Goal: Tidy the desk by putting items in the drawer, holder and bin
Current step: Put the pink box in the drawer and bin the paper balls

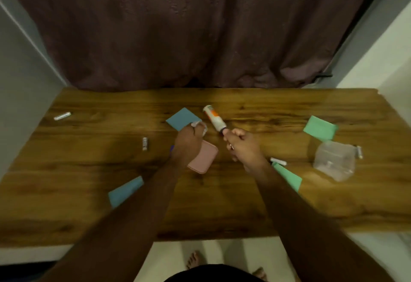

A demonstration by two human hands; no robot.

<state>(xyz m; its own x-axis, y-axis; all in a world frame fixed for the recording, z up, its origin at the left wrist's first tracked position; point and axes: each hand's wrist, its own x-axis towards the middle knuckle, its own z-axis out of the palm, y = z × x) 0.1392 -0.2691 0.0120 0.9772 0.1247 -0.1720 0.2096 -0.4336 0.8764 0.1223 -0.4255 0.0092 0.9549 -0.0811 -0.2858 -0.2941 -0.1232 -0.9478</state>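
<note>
Wooden desk (244,203): blue notes (182,118) far centre, green notes (320,130) right, clear holder (334,161) right, pink case (203,158) centre, white tube (214,119) far centre.

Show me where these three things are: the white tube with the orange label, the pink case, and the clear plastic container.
white tube (214,119): head view, on its orange-and-white label.
pink case (205,159): head view, on its bare right half.
clear plastic container (333,161): head view, on its front wall.

A dark maroon curtain (200,28) fills the upper frame behind the wooden desk (222,210), pale grey walls (24,94) flank it left and right, and light floor tiles (169,257) show along the bottom edge.
</note>
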